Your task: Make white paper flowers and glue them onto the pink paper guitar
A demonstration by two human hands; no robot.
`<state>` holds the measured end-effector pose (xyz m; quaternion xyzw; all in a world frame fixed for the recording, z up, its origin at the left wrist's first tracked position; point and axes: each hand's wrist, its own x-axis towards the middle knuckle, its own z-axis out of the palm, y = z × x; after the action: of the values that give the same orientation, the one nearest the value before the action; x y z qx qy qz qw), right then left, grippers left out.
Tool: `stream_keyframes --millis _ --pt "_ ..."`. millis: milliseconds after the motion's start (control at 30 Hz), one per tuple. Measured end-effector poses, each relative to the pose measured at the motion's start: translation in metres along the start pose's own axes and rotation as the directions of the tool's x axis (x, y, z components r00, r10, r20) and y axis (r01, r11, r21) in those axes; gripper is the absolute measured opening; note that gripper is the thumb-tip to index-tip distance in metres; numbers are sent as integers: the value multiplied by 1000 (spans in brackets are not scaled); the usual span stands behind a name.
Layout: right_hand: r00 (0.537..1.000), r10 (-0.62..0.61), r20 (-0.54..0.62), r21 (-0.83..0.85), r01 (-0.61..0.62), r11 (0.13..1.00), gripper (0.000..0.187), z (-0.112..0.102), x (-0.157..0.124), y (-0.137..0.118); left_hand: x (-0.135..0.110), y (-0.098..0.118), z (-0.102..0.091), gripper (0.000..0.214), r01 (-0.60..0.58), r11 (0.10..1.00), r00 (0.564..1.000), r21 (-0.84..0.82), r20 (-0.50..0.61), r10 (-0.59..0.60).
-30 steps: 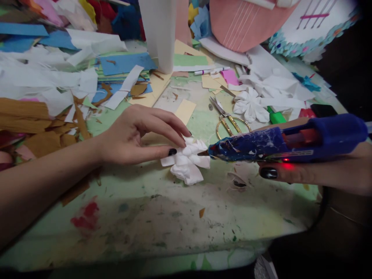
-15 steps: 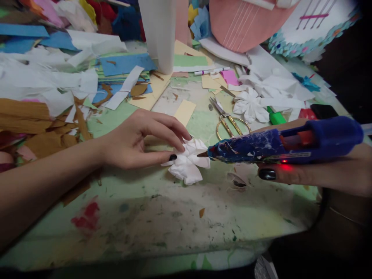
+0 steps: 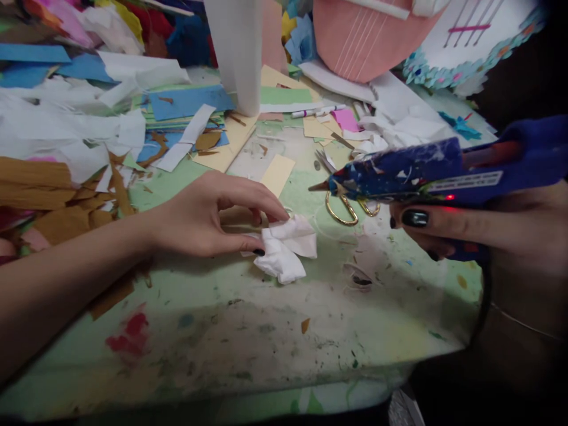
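A white paper flower (image 3: 286,249) lies on the paint-stained green table (image 3: 266,331). My left hand (image 3: 208,216) pinches its left side between thumb and fingers, folding the petals together. My right hand (image 3: 479,228) grips a blue hot glue gun (image 3: 444,168) with a red light lit. The gun's nozzle hangs in the air above and to the right of the flower, over the gold-handled scissors (image 3: 344,198), and does not touch the paper.
Heaps of white, blue and brown paper scraps (image 3: 80,136) cover the left and back. A white paper roll (image 3: 239,53) stands at the back. A pink guitar-shaped cardboard piece (image 3: 359,35), more white paper (image 3: 394,124) and a marker (image 3: 317,110) lie at the back right.
The glue gun has lifted up and away from the flower, its nozzle now over the scissors. My left hand has closed on the flower and pressed its petals together.
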<state>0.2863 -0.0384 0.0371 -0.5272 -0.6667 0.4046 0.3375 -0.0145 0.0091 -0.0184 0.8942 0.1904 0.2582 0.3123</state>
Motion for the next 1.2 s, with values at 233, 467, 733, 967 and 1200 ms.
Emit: stream_keyframes --millis 233,467,733,967,1200 --pt "997 76 -18 74 -75 994 16 18 15 -4 1 1 -4 33 20 999 999 39 39 -22" --pt "982 171 76 -13 -170 985 18 34 17 9 -1 0 -3 34 -13 998 999 65 51 10" --pt "970 185 158 -107 -169 980 10 54 19 18 0 4 8 25 -28 996 999 82 -28 30" --pt "977 197 85 -94 -189 977 9 61 20 18 -1 8 14 26 -15 991 997 131 -71 25" --pt "983 164 80 -85 -157 984 12 67 16 21 -1 8 15 19 -50 988 995 145 -76 62"
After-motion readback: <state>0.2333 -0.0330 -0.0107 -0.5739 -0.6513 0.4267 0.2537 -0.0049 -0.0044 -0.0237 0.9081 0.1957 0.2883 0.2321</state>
